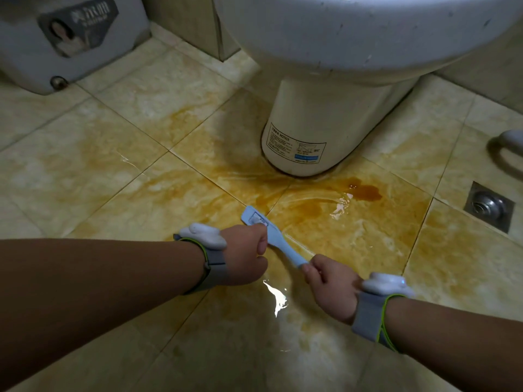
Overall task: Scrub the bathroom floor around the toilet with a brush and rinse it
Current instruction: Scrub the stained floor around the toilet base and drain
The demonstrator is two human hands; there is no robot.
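Note:
A light blue brush [278, 241] lies low over the wet tiled floor [353, 244], its flat head pointing up-left toward the toilet. My left hand [245, 254] grips the brush near the head, fingers curled around it. My right hand [329, 284] holds the end of the handle. The bristles are hidden underneath. The white toilet [319, 131] stands just beyond, its base ringed by brown-orange dirty water [365, 192] spreading across the tiles.
A metal floor drain [489, 206] sits at the right. A grey bin or appliance with a sticker [70, 43] stands at the back left. A white curved object [509, 142] shows at the right edge. Both wrists wear grey bands.

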